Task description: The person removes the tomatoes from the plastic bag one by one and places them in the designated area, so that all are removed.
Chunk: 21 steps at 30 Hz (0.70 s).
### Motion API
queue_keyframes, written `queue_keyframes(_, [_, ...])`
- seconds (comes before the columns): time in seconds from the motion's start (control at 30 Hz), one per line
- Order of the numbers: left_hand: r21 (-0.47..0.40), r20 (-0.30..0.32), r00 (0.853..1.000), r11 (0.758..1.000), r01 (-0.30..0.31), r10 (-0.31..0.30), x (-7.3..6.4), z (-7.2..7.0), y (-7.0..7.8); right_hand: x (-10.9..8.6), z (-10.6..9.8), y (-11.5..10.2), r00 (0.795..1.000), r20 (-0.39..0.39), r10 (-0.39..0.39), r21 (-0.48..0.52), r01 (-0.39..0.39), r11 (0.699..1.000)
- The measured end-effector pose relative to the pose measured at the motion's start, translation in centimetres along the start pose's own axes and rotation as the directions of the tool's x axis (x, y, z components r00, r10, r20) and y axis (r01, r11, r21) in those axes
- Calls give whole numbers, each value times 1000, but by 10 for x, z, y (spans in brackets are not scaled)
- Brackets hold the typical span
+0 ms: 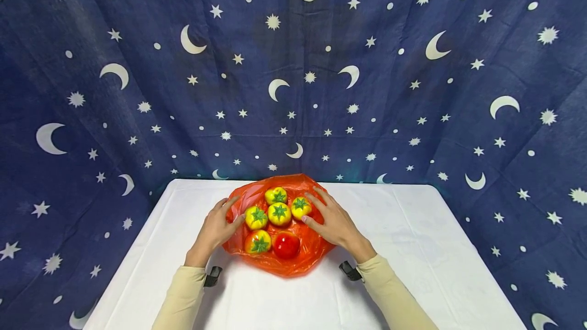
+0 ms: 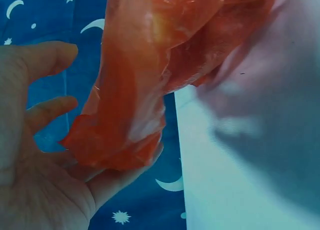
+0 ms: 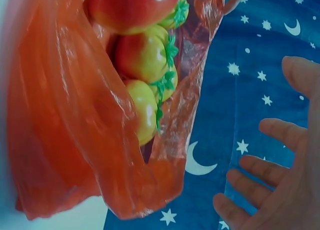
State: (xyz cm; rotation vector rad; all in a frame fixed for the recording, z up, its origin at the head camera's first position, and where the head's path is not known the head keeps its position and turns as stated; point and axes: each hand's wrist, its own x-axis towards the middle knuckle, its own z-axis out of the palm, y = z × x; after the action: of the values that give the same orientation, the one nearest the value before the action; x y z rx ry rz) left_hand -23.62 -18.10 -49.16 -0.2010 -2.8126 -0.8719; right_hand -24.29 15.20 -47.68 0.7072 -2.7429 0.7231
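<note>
The left hand (image 1: 219, 225), thumb and fingers spread, stands at the edge of the red plastic bag (image 1: 293, 266); whether it touches, I cannot tell. The bag lies flared on the white table (image 1: 412, 269), its sides cupping five yellowish fruits (image 1: 279, 214) and one red fruit (image 1: 286, 245), presumably keeping them grouped, while the right hand (image 1: 335, 220), apart from the left, splays opposite, pinching nothing.
</note>
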Motion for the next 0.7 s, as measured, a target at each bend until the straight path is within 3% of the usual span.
queue_keyframes(0.33, [-90,66,997,995,50,-44,-1,8,-10,-7,13,-12,999,45,13,57,-15,998])
queue_keyframes(0.7, [-126,69,998,992,9,-1,2,12,-18,-9,27,-17,994,107,-15,144,-1,990])
